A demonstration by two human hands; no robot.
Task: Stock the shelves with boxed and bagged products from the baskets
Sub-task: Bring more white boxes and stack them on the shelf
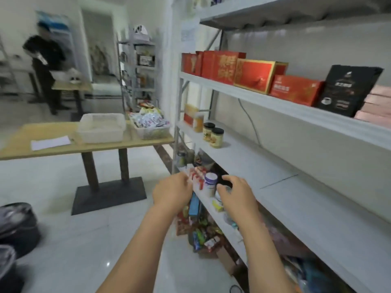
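My left hand (172,192) reaches to the front edge of the lower grey shelf (296,199), its fingers curled against a row of small red-and-white boxes (196,179); blur hides whether it grips them. My right hand (236,194) hovers just right of a white bottle with a blue label (210,183), fingers spread and curved, nothing in it. On the wooden table (53,146) to the left stand an empty white basket (101,127) and a second white basket (153,133) full of bagged products (149,120).
The upper shelf holds red gift boxes (254,76) and a black coffee bag (347,92). Jars (212,134) stand on the middle shelf. Mixed packets (201,231) lie under the lowest shelf. A person (45,66) stands at a far table. Dark bags (17,227) sit on the floor at left.
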